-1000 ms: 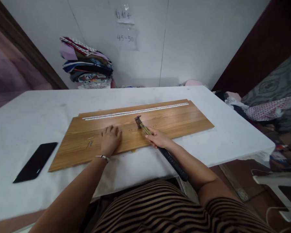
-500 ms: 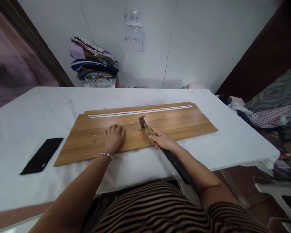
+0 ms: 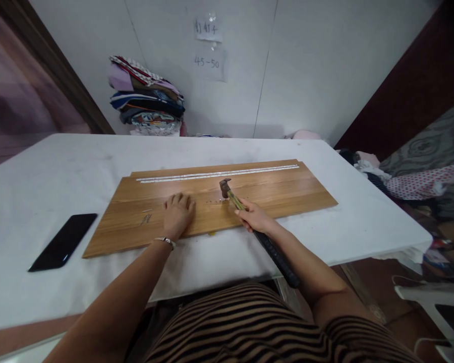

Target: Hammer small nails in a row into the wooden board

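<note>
My right hand (image 3: 255,217) is wrapped round the handle of a claw hammer (image 3: 276,257), close below its rusty head. The black grip of the hammer trails back along my forearm. The head hangs just over the middle of a brown wooden board (image 3: 287,194), beside a row of small dark marks or nail heads (image 3: 214,201). Flat on the board to the left lies my left hand (image 3: 178,217), its fingers stretched out and holding nothing. Several loose nails (image 3: 146,219) rest left of that hand.
Two pale measuring strips (image 3: 219,174) run along the board's far side. A black phone (image 3: 64,242) lies left of the board on the white-covered table (image 3: 371,222). Folded clothes (image 3: 147,98) are stacked at the back against the wall. A white chair (image 3: 431,302) stands at the lower right.
The hammer head has shifted slightly right and up from the board, with my right hand still round the handle. My left hand stays in place.
</note>
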A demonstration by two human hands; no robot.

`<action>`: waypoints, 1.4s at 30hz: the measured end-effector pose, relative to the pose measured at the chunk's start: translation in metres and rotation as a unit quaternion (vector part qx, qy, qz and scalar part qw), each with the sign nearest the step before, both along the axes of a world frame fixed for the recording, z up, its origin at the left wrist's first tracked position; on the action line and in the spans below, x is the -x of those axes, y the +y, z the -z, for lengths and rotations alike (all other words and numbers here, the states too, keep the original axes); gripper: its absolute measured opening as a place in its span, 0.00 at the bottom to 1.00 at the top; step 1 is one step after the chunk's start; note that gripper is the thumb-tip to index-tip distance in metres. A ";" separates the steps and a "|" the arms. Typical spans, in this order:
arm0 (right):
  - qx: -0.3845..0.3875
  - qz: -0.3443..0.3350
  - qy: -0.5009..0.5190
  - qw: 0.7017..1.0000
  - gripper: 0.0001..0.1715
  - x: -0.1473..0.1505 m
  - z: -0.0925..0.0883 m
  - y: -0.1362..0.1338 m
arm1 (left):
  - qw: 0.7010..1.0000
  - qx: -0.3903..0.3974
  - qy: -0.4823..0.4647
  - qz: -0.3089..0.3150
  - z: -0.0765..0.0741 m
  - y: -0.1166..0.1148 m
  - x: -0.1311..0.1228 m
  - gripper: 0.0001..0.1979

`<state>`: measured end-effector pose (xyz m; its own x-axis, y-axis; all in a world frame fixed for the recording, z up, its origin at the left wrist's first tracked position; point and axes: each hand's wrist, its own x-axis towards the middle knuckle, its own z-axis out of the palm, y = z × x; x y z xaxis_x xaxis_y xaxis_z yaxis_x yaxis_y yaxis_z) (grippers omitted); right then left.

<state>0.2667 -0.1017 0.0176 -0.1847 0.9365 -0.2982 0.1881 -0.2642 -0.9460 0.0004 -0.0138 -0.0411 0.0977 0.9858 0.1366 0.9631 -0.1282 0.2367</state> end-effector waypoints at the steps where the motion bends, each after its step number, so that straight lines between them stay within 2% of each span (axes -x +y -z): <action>1: 0.002 0.000 0.000 1.000 0.42 0.000 -0.001 0.000 | 1.000 -0.001 0.000 0.000 0.000 0.000 0.000 0.23; 13: -0.004 -0.002 0.005 1.000 0.43 0.000 0.003 0.002 | 1.000 -0.012 -0.001 0.000 0.005 0.002 0.001 0.24; 42: -0.003 0.006 0.009 1.000 0.42 0.001 0.002 0.002 | 1.000 -0.009 0.000 0.004 0.001 0.000 -0.001 0.22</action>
<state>0.2658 -0.0996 0.0157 -0.1797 0.9401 -0.2896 0.1673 -0.2608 -0.9508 0.0013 -0.0133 -0.0423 0.1053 0.9825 0.1535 0.9622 -0.1397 0.2338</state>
